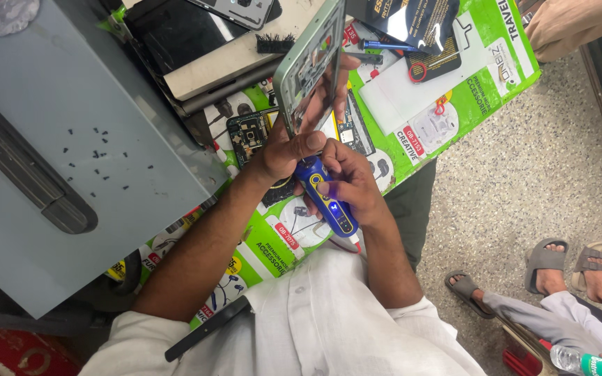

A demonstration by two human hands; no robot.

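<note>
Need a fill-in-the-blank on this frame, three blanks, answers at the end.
1. The left hand holds a phone frame tilted on its ____.
2. The right hand grips a ____ electric screwdriver.
3. Small black screws lie scattered on the ____ box.

Missing words: edge; blue; grey

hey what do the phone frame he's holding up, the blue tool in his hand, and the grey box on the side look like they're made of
The phone frame, held by the left hand, looks like pale green plastic or painted metal, with a smooth, slightly glossy edge. The blue tool in the right hand seems to be moulded plastic, shiny with yellow trim. The grey box looks like painted sheet metal: flat, matt, with sharp folded edges.
</note>
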